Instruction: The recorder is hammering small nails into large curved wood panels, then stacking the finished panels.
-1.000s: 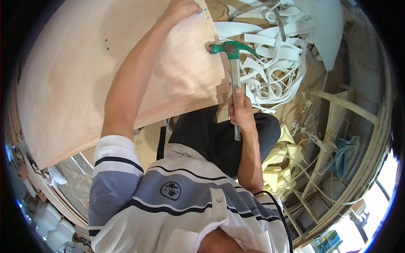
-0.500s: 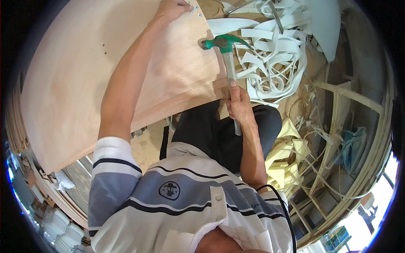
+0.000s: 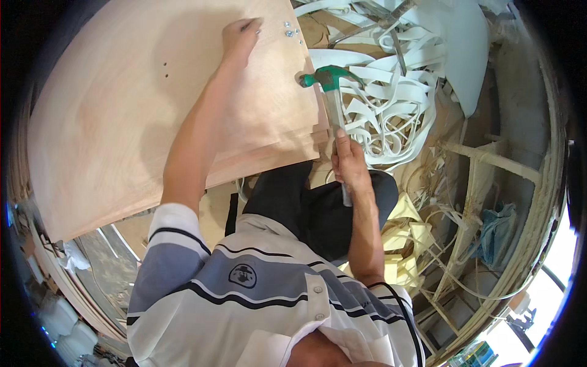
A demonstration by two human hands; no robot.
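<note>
My right hand (image 3: 350, 160) is closed around the pale handle of a claw hammer (image 3: 330, 77) with a green head. The hammer head is raised near the right edge of a light plywood sheet (image 3: 122, 134). Over that sheet, my left hand (image 3: 240, 41) has its fingers pinched together on a small silver metal fitting (image 3: 258, 31), mostly covered by the fingers. Several similar small metal fittings (image 3: 288, 33) lie to its right, by the sheet's edge. Two small dark holes (image 3: 166, 70) show in the wood left of my left forearm.
White strips (image 3: 391, 116) lie tangled on the floor right of the plywood. Yellow foam pieces (image 3: 406, 244) are heaped beside my right knee. A wooden frame (image 3: 489, 159) with a blue cloth (image 3: 496, 226) stands at the far right.
My left hand has drawn left and slightly nearer from the group of fittings, a small one between its fingers. The hammer, still in my right hand, sits slightly lower in view.
</note>
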